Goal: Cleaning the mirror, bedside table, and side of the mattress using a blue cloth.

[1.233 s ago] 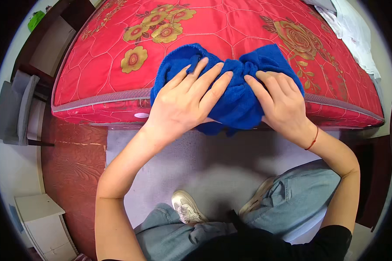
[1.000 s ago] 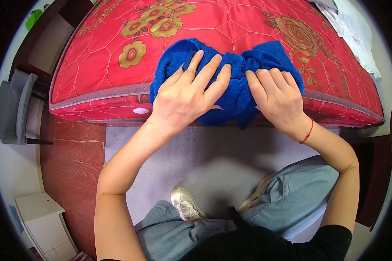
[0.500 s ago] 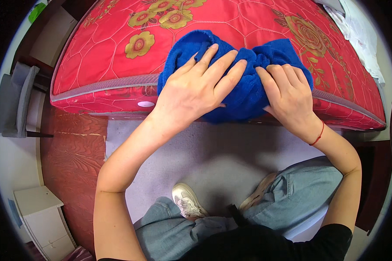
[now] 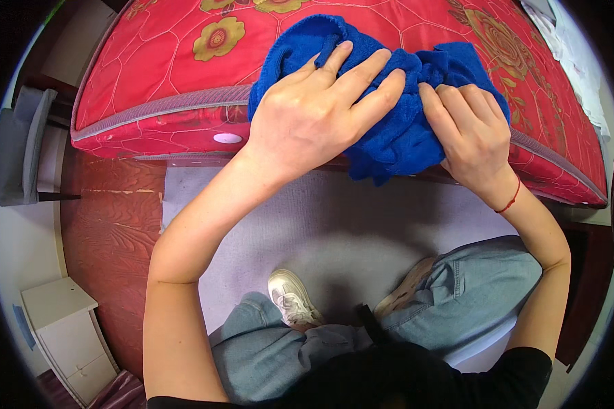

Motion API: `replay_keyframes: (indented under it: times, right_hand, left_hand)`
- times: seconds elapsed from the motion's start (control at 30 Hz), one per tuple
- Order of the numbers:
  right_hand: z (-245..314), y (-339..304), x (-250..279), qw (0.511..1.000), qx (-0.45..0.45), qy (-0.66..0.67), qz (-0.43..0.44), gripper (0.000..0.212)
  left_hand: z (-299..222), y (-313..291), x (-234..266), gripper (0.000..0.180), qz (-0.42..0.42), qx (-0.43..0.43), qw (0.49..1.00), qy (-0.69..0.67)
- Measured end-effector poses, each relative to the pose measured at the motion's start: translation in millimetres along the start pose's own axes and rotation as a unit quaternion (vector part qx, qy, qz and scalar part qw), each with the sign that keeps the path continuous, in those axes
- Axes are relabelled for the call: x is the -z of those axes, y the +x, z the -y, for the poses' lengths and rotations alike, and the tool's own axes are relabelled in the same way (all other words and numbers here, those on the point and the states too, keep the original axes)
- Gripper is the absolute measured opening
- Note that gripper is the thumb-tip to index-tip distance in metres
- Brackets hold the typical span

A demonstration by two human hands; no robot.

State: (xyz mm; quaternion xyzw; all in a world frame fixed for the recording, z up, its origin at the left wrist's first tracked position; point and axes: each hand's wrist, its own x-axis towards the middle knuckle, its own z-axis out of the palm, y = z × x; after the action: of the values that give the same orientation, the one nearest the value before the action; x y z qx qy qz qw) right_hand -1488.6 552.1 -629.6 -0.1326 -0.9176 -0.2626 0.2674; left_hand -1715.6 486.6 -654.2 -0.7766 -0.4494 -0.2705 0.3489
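Note:
A crumpled blue towel [image 4: 406,146] lies bunched over the near edge of a red flowered mattress [image 4: 150,75], its lower folds hanging past the edge. My left hand [image 4: 314,112] is on the towel's left part, its fingers bent and somewhat apart, pressing into the fabric with a fold caught near the fingertips; its thumb is hidden. On the right, my right hand [image 4: 467,133] has its fingers curled closely round another bunch of the same towel. A thin red cord circles my right wrist.
White cloth [image 4: 569,65] lies along the mattress's far right side. A grey chair [image 4: 24,150] stands at the left, with a white cabinet [image 4: 68,334] nearer me. Below are a pale rug [image 4: 252,225], reddish wood floor [image 4: 112,238] and my white shoe [image 4: 293,300].
Both hands have shifted a little away from me and to the right with the towel. Its lower folds are more bunched, and the right fingers are curled tighter.

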Motion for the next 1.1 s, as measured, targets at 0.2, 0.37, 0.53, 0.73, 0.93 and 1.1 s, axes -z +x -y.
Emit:
replay_keyframes:
  times: [0.2, 0.37, 0.53, 0.73, 0.93, 1.1]
  right_hand:
    - [-3.5, 2.2, 5.3, 0.999, -0.015, 0.042, -0.004, 0.035]
    - [-3.3, 0.6, 1.6, 0.998, -0.015, 0.056, -0.016, 0.036]
    - [-3.0, 1.2, 3.1, 0.997, -0.017, 0.068, -0.025, 0.037]
    - [-3.7, 1.2, 4.0, 0.997, -0.025, 0.074, -0.015, 0.039]
    - [-3.0, 3.7, 6.8, 0.997, -0.028, 0.069, -0.016, 0.040]
    - [-2.9, 2.6, 6.1, 0.996, -0.030, 0.081, -0.008, 0.040]
  left_hand:
    - [-1.4, 2.6, -3.5, 0.035, -0.055, 0.008, 0.998, -0.017]
    - [-2.9, 1.7, -5.0, 0.034, -0.067, 0.014, 0.997, -0.023]
    - [-3.1, 1.7, -6.4, 0.034, -0.077, 0.017, 0.996, -0.029]
    - [-2.6, 2.2, -7.7, 0.033, -0.091, 0.016, 0.995, -0.033]
    - [-1.6, 2.4, -8.4, 0.035, -0.099, 0.014, 0.994, -0.031]
    - [-1.6, -0.6, -9.5, 0.039, -0.086, 0.015, 0.996, -0.032]
